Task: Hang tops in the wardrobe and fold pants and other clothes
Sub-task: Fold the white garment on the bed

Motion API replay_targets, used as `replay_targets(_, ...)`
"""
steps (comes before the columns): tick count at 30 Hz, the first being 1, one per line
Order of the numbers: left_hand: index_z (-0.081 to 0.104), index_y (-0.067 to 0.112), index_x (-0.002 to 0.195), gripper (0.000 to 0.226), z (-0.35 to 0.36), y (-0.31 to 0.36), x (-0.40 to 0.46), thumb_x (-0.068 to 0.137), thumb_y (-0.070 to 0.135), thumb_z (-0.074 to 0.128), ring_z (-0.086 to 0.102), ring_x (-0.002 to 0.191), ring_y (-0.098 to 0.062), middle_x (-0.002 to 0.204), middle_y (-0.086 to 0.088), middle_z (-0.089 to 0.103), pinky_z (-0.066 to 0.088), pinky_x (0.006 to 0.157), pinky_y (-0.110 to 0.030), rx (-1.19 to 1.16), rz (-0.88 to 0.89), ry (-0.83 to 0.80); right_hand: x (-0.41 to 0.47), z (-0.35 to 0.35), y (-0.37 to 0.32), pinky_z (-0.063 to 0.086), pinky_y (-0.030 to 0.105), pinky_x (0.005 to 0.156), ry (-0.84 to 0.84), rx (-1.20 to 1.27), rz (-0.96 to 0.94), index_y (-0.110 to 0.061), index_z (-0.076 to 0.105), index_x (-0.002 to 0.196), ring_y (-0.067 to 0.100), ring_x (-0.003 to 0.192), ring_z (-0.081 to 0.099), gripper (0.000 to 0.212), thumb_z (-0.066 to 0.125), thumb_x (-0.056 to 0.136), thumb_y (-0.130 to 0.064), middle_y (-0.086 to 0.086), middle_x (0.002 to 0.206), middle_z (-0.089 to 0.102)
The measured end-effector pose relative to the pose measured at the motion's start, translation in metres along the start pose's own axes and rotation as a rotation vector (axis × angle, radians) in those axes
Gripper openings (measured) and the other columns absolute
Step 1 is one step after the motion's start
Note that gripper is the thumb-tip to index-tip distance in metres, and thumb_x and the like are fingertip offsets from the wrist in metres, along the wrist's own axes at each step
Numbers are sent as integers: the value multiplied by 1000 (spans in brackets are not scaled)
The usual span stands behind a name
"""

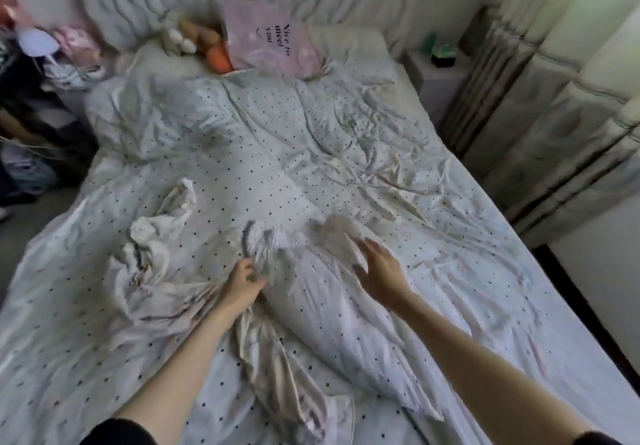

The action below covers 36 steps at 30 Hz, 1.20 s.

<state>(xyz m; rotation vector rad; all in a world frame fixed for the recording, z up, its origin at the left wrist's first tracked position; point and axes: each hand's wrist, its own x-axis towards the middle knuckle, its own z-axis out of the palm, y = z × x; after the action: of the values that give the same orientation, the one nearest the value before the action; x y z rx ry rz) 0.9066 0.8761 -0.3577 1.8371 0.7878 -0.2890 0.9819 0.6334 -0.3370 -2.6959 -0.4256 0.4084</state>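
A pale dotted garment (332,309) lies spread lengthwise on the dotted duvet (263,153) of the bed, its gathered waistband toward the pillows. My left hand (242,283) rests on the garment's left edge near the waistband, fingers curled into the cloth. My right hand (379,268) hovers over or touches the garment's upper right part with fingers straight and spread. A second crumpled white garment (156,254) lies bunched to the left of my left hand.
A pink pillow (273,40) and soft toys (204,40) sit at the head of the bed. A cluttered dark stand with clothes (38,73) is at the left. A nightstand (436,63) and curtains (554,98) are on the right.
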Motion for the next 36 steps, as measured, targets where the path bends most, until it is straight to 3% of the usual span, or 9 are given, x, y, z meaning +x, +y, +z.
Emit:
replay_targets(4, 34, 0, 139, 47, 51, -61, -22, 95, 7, 50, 46, 123, -30, 136, -21, 45, 39, 96, -34, 1, -207, -172, -65, 74, 37, 7, 37, 118, -215, -134, 30, -28, 22, 149, 17, 146, 6, 56, 45, 97, -33, -2, 159, 8)
replay_targets(7, 43, 3, 134, 40, 74, -81, -36, 95, 8, 49, 52, 116, -27, 128, -17, 54, 43, 99, -36, 24, -194, -144, -95, 92, 53, 7, 39, 118, -162, -144, 79, -24, 24, 148, 19, 146, 3, 57, 46, 96, -30, 0, 159, 2)
replay_targets(12, 41, 5, 137, 42, 110, -94, -60, 96, 12, 50, 55, 113, -23, 129, -12, 54, 44, 96, -31, -120, -182, -198, -142, 107, 63, 40, 43, 97, 87, -99, 203, -11, 50, 131, 32, 124, 46, 49, 63, 87, -28, 10, 136, 48)
replay_targets(17, 32, 8, 144, 50, 143, -106, -81, 97, 16, 48, 45, 123, -17, 140, -12, 44, 34, 94, -21, -100, -98, -248, -173, 125, 85, 43, 41, 89, 15, -128, 330, -3, 57, 115, 34, 112, 52, 49, 72, 80, -33, 13, 118, 56)
replay_targets(20, 31, 14, 145, 50, 148, -114, -95, 98, 17, 47, 45, 121, -21, 145, -14, 38, 34, 98, -25, -68, -61, -267, -184, 130, 84, 45, 43, 84, 87, -100, 310, -1, 67, 96, 38, 107, 55, 20, 70, 79, -9, 17, 115, 59)
replay_targets(23, 30, 12, 145, 50, 149, -115, -108, 98, 14, 46, 38, 132, -23, 148, -13, 35, 33, 104, -30, -50, -46, -308, -190, 119, 83, 47, 40, 71, 154, 73, 321, -1, 66, 85, 36, 89, 59, 8, 58, 86, -2, 16, 95, 65)
replay_targets(31, 31, 9, 145, 54, 161, -100, -130, 98, 32, 44, 40, 132, -24, 144, -4, 40, 30, 111, -38, -152, -63, -346, -190, 33, 55, 32, 21, 48, -14, 801, 410, -15, 43, 63, 8, 42, 43, 38, 40, 101, -21, -1, 48, 48)
replay_targets(34, 38, 24, 132, 39, 159, -84, -126, 97, 40, 44, 46, 120, -20, 120, 12, 46, 37, 106, -45, -302, -64, -356, -183, 0, 48, 42, 22, 48, -151, 1256, 480, -10, 51, 73, 13, 46, 50, 30, 46, 98, -24, 9, 59, 49)
replay_targets(36, 41, 26, 132, 45, 154, -74, -118, 94, 49, 44, 48, 120, -20, 126, 11, 48, 39, 103, -47, -461, -61, -400, -184, -17, 49, 53, 28, 65, -254, 1422, 451, -6, 64, 88, 18, 62, 61, 24, 56, 90, -29, 10, 70, 61)
